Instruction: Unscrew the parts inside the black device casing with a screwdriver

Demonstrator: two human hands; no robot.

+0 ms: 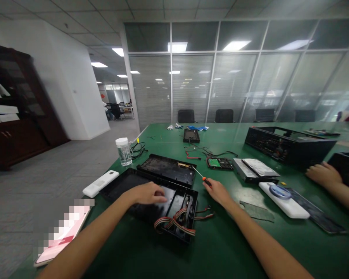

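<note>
My left hand [149, 193] rests inside an open black plastic case [125, 186] on the green table [221, 248], fingers curled loosely against its floor and holding nothing I can make out. Striped ribbon cables [174, 224] spill from the case's near right corner. My right hand [218, 192] is closed on a small screwdriver [202, 177] with an orange-and-black handle; its thin shaft points up and left toward a second black case half [167, 168] lying just behind.
A clear plastic jar [123, 151], a white bar-shaped device [100, 183] and a phone [61, 240] lie to the left. A circuit board [219, 163], a drive [254, 169], a large black chassis [287, 145] and another person's hand [322, 173] are to the right.
</note>
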